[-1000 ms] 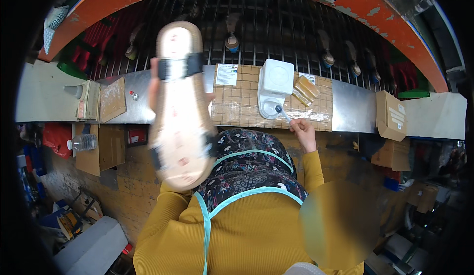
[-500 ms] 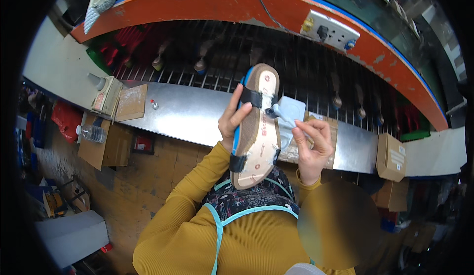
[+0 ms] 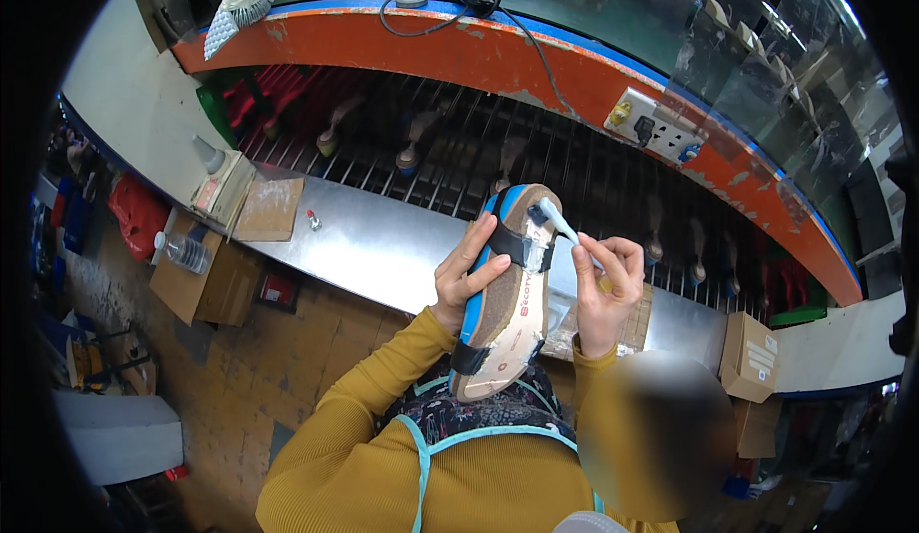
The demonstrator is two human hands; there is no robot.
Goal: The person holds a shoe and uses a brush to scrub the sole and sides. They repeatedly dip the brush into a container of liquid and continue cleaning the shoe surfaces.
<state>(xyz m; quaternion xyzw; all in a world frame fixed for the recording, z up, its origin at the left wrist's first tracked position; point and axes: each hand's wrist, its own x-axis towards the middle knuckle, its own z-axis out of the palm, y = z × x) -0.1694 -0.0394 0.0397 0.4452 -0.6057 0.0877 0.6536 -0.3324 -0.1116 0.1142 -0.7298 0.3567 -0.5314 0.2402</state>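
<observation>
A sandal (image 3: 522, 318) on a blue last is held up in front of me, with its pale underside facing me. Black straps fold over its edges, ragged and whitish where they end on the sole. My left hand (image 3: 467, 279) is closed around its left side, with fingers over a black strap. Between thumb and fingers, my right hand (image 3: 610, 289) pinches the light-blue handle of a toothbrush-like brush (image 3: 562, 224). The brush's dark head rests against the far end of the sole. Behind the sandal, a pale container is mostly hidden.
Beyond a metal ledge (image 3: 359, 251) runs a slatted rack (image 3: 459, 117) carrying several shoe pieces. An orange beam (image 3: 565, 83) with a socket strip (image 3: 656, 129) arches over it. Cardboard boxes (image 3: 751, 356) stand right and left; a plastic bottle (image 3: 184, 252) lies at left.
The brush head has gone from the strap ends near the sole's middle to its far end. The sandal sits lower in the picture; my left hand keeps its hold. The view has shifted.
</observation>
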